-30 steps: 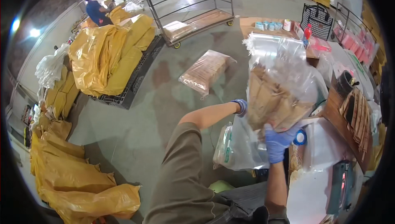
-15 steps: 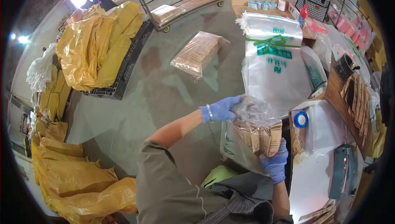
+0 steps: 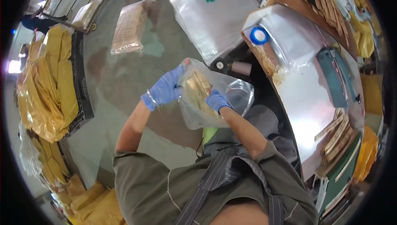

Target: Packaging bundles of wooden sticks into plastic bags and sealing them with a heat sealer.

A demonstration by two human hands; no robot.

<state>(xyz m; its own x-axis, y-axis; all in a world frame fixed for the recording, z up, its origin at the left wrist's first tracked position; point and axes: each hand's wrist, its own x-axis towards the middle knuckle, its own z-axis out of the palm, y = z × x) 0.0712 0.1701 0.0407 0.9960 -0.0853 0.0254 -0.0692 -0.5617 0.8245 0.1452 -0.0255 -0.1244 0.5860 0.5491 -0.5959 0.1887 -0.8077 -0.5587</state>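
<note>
In front of my lap I have a clear plastic bag [image 3: 194, 116] with a bundle of folded brown paper pieces [image 3: 197, 85] inside it. My left hand [image 3: 166, 87], in a blue glove and with a bracelet at the wrist, is closed on the bag's left edge. From the right, my right hand [image 3: 217, 101], also gloved in blue, is closed against the bundle's right side. Its fingertips are partly hidden there. The bag's loose right end spreads beyond my right wrist.
A stack of clear printed bags [image 3: 219, 14] lies ahead, near a thread cone [image 3: 241, 68]. On the white worktop [image 3: 304, 121] at right are a blue tape roll [image 3: 259, 35] and a teal tool [image 3: 334, 76]. A wrapped brown bundle [image 3: 130, 26] rests on the floor; yellow sacks [image 3: 49, 88] stand left.
My view has tilted down and turned right. The brown paper bundle, earlier under crumpled clear film, now sits within the spread clear bag. Both hands have come closer to my body.
</note>
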